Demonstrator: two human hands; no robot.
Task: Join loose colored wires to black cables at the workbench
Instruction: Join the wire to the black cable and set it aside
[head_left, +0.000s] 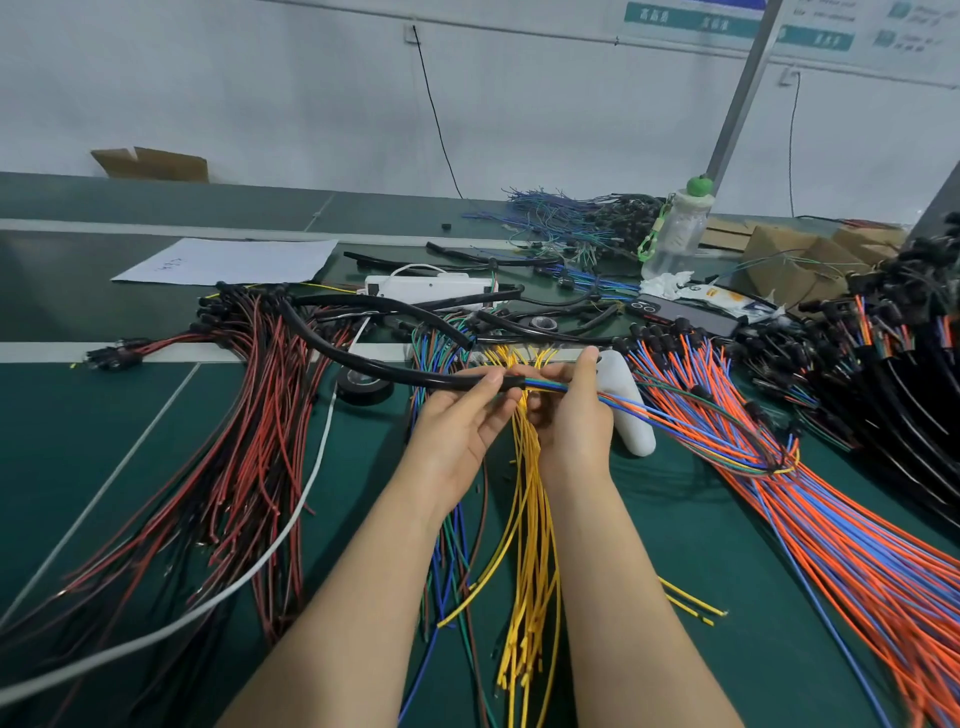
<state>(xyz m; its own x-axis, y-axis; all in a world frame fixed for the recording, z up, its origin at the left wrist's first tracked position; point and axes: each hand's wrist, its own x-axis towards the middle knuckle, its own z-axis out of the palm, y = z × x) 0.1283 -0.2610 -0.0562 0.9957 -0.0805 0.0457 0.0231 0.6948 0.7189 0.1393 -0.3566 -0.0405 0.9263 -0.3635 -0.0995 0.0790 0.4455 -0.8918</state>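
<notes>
Lettering on the wall signs (691, 21) is unreadable.

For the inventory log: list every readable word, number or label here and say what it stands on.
Nothing can be read for certain.
Wall posters: white characters on teal, too blurred.
Paper sheet: faint handwriting, too small.
White packet: print blurred.

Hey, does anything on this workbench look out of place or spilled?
Nothing looks spilled or damaged. But a water bottle stands upright among the wire bundles at the back right, with crumpled tissue at its foot, and a white cable lies across the red and black wires.
</notes>
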